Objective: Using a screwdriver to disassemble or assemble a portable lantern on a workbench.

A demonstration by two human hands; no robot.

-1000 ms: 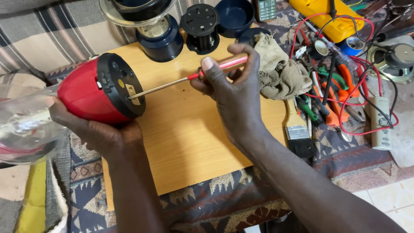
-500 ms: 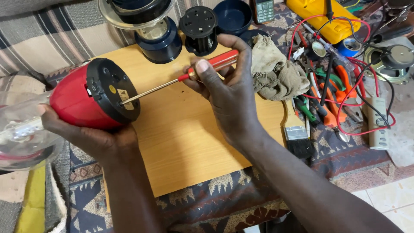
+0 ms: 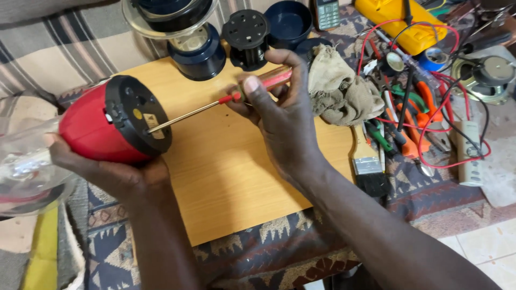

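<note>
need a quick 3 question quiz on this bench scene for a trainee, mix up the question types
1. True or false: the tip of the screwdriver is at the black base of the red blender body.
2. Which hand steadies the blender body? A) left hand B) right hand C) neither
3. Fill in: the paintbrush lies at the right-hand edge of the ____ board.

Key
1. True; the shaft runs into the base.
2. A; the left hand cradles it from below while the right hand holds the red handle.
3. Wooden.
</note>
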